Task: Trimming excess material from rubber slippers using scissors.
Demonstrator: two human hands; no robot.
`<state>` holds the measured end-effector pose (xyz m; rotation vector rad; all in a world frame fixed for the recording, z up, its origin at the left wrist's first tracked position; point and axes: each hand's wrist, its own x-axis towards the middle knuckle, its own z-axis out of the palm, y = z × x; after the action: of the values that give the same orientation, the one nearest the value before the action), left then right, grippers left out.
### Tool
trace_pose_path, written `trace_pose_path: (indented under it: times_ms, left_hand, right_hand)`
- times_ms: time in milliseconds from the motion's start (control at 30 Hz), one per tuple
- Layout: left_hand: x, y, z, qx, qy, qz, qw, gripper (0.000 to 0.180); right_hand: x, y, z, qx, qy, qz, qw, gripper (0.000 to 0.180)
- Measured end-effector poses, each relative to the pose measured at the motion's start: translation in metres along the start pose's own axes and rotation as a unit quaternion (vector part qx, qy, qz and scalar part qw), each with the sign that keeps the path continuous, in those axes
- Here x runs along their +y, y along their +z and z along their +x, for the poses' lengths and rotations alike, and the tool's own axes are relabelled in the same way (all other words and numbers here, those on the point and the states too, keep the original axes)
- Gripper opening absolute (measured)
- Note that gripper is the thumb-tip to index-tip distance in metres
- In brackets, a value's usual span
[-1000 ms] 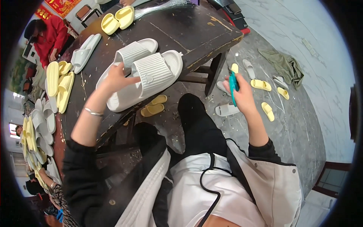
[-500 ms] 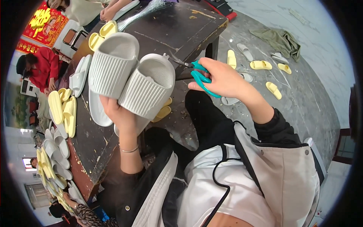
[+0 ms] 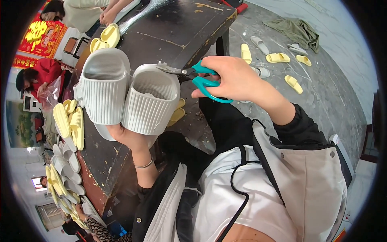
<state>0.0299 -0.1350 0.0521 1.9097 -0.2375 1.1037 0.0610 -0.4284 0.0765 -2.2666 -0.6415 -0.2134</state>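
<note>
Two light grey ribbed slippers, the left one (image 3: 104,101) and the right one (image 3: 148,115), stand toes up, side by side, above the table's edge. My left hand (image 3: 128,136) grips them from below, its fingers mostly hidden by the soles. In my right hand (image 3: 231,76) is a pair of scissors (image 3: 206,87) with teal handles and dark blades. The blades reach the upper rim of the right slipper, beside a small grey nub (image 3: 162,63) sticking out there. Whether they touch the nub I cannot tell.
Under the slippers is a dark worn table (image 3: 161,30) with yellow slippers (image 3: 109,36) on it. More yellow slippers (image 3: 75,127) and grey ones lie at the left. Slippers (image 3: 278,57) and a green cloth (image 3: 296,32) are scattered on the floor. Other people work at the far left.
The slippers have tipped more upright and moved slightly left and down. My right hand has carried the scissors left, bringing the blades onto the right slipper's rim by the nub.
</note>
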Motion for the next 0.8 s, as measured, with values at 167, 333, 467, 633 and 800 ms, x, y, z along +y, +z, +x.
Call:
trace_pose_path:
  times_ms: [167,333,467,633,800]
  left_hand:
    - [0.005,0.0,-0.003,-0.015,0.028,0.052,0.998,0.038]
    - [0.001,-0.002,-0.004,-0.01,0.039,0.049,0.998,0.037]
    - [-0.001,-0.003,-0.004,-0.018,0.035,0.051,0.998,0.037]
    - [-0.002,-0.004,-0.003,-0.013,0.04,0.067,0.997,0.036]
    - [-0.004,-0.005,-0.003,0.008,-0.004,0.014,1.0,0.036]
  right_hand:
    - [0.0,-0.001,0.002,0.02,-0.009,-0.023,0.999,0.048]
    - [0.002,-0.004,0.003,0.042,-0.033,-0.063,0.997,0.045]
    - [0.007,-0.006,0.003,0.069,-0.055,-0.086,0.992,0.044]
    - [0.006,-0.015,0.006,0.091,-0.037,-0.079,0.992,0.042]
    - [-0.001,-0.021,0.008,0.134,0.007,-0.023,0.991,0.044]
